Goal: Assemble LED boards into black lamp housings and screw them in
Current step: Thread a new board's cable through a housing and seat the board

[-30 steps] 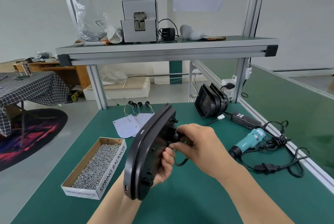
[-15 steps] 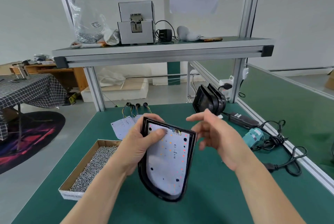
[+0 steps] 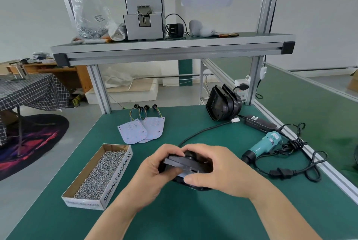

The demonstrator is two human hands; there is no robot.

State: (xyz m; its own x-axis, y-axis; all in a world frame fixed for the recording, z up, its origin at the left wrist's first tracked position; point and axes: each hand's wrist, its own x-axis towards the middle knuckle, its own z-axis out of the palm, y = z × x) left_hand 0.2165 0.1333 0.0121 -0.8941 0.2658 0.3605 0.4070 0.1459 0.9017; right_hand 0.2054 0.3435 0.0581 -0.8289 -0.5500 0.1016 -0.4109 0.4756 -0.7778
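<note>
Gripping the lamp housing (image 3: 186, 164) low over the bench, left hand (image 3: 153, 173) and right hand (image 3: 219, 170) curl around it.

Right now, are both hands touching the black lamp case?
Touching. The head view shows the left hand and the right hand both gripping the black lamp housing by its edges.

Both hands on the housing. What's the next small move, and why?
Probably set the housing flat on the mat, open side up: the left hand and right hand both grip it, so neither is free for the screws or the driver.
</note>
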